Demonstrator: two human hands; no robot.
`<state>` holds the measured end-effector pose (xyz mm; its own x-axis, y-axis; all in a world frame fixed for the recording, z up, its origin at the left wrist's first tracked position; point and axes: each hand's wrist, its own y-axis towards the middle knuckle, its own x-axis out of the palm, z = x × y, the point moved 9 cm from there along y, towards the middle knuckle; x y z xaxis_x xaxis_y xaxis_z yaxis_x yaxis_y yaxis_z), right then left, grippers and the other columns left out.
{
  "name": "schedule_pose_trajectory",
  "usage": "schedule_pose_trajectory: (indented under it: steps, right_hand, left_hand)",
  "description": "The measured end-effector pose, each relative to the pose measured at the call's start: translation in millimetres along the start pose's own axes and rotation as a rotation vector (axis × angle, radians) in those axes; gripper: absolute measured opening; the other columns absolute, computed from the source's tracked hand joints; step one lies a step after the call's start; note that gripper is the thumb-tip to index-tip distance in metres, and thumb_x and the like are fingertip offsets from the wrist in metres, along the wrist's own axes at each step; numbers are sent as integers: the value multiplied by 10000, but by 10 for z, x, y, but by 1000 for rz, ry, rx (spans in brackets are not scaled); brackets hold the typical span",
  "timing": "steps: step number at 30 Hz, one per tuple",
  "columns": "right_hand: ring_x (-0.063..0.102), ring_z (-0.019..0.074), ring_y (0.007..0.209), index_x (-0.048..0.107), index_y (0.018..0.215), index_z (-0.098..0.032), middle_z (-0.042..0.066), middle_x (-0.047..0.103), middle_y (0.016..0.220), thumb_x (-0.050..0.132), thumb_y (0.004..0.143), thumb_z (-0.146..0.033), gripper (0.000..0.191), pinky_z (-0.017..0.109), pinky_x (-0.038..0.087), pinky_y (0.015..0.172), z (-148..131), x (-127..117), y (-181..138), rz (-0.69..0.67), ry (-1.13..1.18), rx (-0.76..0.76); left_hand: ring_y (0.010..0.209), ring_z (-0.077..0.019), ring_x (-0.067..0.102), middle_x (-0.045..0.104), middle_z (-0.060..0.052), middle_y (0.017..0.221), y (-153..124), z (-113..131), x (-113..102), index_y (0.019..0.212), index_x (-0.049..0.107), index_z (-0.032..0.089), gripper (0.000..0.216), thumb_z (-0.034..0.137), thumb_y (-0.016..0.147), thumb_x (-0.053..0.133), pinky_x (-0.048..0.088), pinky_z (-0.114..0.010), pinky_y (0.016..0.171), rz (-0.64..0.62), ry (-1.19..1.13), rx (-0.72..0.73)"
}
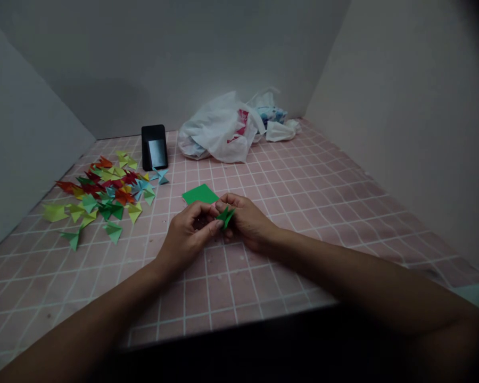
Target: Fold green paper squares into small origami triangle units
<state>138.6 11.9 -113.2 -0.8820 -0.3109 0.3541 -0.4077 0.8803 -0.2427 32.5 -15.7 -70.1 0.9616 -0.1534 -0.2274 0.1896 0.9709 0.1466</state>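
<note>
my left hand (189,231) and right hand (245,221) both pinch one green folded paper piece (225,216), one green sheet stack (200,194) just behind (dozens of finished pieces (101,194) piled left).

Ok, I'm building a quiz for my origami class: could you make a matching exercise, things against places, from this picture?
Things: 1 folded green piece; 2 flat green paper; 3 black phone; 4 white bag.
Places: a crumpled, by the back wall; b between left hand and right hand; c flat, just beyond the hands; d upright behind the coloured pile.
Pairs: 1-b, 2-c, 3-d, 4-a.
</note>
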Motion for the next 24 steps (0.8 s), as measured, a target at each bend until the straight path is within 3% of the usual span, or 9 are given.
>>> schedule_pose_trajectory:
  steps: [7,10,16,19,24]
  right_hand:
    - [453,82,359,509,834,-233,-91,538,531,657,886,-360,201,204,413,366,0,-18,23,23,-19,-60]
    - [466,87,368,507,853,-234,-88,542,541,620,910,-376,191,208,400,378,3,-16,25,11,-39,-69]
    - [475,87,465,503,857,-231,-64,559,637,590,951,-411,220,227,371,455,-337,-13,-105,33,-209,-362]
    - [526,110,621,561,878,-218,-29,584,750,662,915,-378,193,254,413,565,-468,64,-205,2,-334,-492]
    - [500,135,666,577,897,-222,-29,550,754,743,852,-345,212,289,411,625,-530,112,-278,41,-519,-576]
  left_hand:
    - [763,-191,712,748,-27,822,8,-13,69,920,663,187,161,322,861,727,562,-341,781,-61,-112,-105]
    - [696,-172,686,719,-4,775,12,-116,102,933,654,194,187,331,845,746,575,-349,754,-83,-303,-189]
    - [663,-89,610,683,24,827,59,-331,-86,881,693,207,222,319,764,846,521,-218,649,101,-515,-283]
    - [658,-90,606,662,35,787,70,-265,-139,872,690,213,219,334,779,846,523,-219,650,122,-455,-216]
    - [665,-121,612,639,27,747,51,-25,-231,857,669,209,119,282,852,763,514,-256,651,180,-146,-22]
